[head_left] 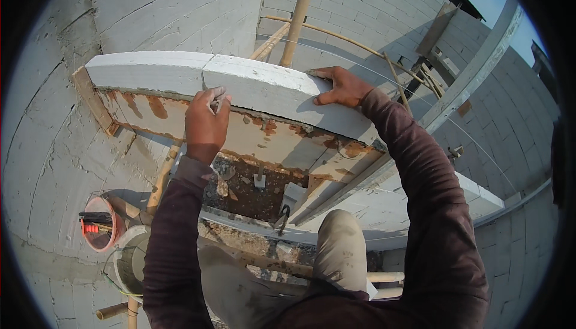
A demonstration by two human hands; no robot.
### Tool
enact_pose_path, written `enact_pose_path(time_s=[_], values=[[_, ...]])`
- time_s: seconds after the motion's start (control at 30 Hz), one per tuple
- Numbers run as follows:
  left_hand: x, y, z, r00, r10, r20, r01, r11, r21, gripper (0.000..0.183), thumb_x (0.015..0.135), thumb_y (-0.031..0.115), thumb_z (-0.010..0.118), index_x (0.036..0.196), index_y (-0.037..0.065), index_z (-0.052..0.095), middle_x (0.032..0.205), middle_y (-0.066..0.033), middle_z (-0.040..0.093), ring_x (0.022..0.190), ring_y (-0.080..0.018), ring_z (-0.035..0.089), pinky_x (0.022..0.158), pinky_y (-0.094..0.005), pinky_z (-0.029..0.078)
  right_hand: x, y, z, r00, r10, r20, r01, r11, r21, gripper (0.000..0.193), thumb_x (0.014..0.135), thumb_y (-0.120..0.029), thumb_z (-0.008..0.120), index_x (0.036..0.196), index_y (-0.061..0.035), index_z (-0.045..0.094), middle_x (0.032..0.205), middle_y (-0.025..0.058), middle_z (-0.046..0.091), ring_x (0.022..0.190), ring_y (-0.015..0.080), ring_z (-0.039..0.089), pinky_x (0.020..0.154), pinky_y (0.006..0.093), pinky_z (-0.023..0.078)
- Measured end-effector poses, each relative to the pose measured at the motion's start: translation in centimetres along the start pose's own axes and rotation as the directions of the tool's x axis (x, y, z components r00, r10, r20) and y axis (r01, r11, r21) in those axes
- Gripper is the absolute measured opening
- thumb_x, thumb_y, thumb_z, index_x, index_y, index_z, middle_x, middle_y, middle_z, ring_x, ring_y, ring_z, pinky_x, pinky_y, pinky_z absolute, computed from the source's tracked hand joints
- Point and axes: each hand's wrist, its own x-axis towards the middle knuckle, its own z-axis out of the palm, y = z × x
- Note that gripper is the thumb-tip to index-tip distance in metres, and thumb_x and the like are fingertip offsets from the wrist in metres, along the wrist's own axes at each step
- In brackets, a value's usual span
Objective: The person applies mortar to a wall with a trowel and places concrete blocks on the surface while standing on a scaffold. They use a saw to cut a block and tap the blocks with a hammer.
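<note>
- Currently, R hand (343,89) is laid on R block (258,96), fingers over the top edge, thumb on the near face; thumb & fingers are spread, not clenched.
- L hand (206,124) is held just by the joint, fingers curled in, thumb nr index; whether anything is pinched can't be told.
- R block is set atop the smeared base (273,146), end to end w/ L block (150,68), approx. in line; a thin joint is seen between.
- Handling (judged): prob. aerated, so fairly light for its bulk, but awkward b/c long; stiff, no give. Edges & corners likely chipped easily; faces look dry & chalky, so dusty rather than slippery.
- Grip: best taken nr both ends, fingers & thumb across the thickness, palms flat; pressure to be kept off corners.
- Around: pole (300,17) is seen behind, bucket (120,227) low at L.
</note>
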Motion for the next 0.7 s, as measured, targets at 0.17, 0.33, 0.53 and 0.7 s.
enact_pose_path(time_s=[0.17, 0.33, 0.53, 0.7], values=[[6.8, -2.0, -6.9, 0.913, 0.402, 0.063, -0.385, 0.804, 0.453, 0.028, 0.094, 0.017, 0.068, 0.118, 0.002, 0.070, 0.118, -0.0137, 0.067, 0.113, -0.0337, 0.061, 0.097, -0.0442, 0.048, 0.2, -0.8, 0.1, 0.998, -0.016, -0.064, 0.018, 0.999, 0.042, 0.078, 0.068, -0.034, 0.079, 0.132, 0.0062, 0.060, 0.116, 0.0254, 0.070, 0.103, 0.0333, 0.069, 0.095, 0.0360, 0.053], [10.2, -4.9, -8.2, 0.911, 0.309, 0.274, -0.402, 0.817, 0.413, 0.036, 0.099, 0.027, 0.063, 0.125, 0.003, 0.068, 0.133, -0.0162, 0.064, 0.124, -0.0353, 0.058, 0.105, -0.0425, 0.046, 0.6, -0.8, 0.5, 0.999, -0.020, -0.040, 0.019, 0.999, -0.034, 0.084, 0.070, -0.035, 0.081, 0.139, 0.0058, 0.055, 0.122, 0.0241, 0.067, 0.109, 0.0328, 0.066, 0.101, 0.0359, 0.049], [13.2, -4.5, -8.7, 0.855, 0.021, 0.517, -0.207, 0.930, 0.304, 0.041, 0.103, 0.035, 0.058, 0.133, 0.007, 0.066, 0.140, -0.0174, 0.060, 0.128, -0.0330, 0.057, 0.110, -0.0403, 0.043, -1.3, -2.1, 0.5, 0.997, -0.003, -0.077, 0.005, 1.000, 0.026, 0.076, 0.072, -0.031, 0.081, 0.136, 0.0032, 0.059, 0.122, 0.0236, 0.068, 0.105, 0.0323, 0.068, 0.096, 0.0365, 0.053], [13.5, -5.5, -7.8, 0.855, -0.010, 0.519, -0.151, 0.952, 0.267, 0.045, 0.102, 0.041, 0.059, 0.136, 0.012, 0.065, 0.144, -0.0136, 0.058, 0.134, -0.0330, 0.053, 0.116, -0.0454, 0.036, -0.7, 0.1, 1.3, 0.994, -0.003, -0.110, 0.010, 0.998, 0.064, 0.068, 0.077, -0.032, 0.081, 0.134, -0.0007, 0.061, 0.114, 0.0144, 0.066, 0.098, 0.0260, 0.066, 0.090, 0.0366, 0.053]])
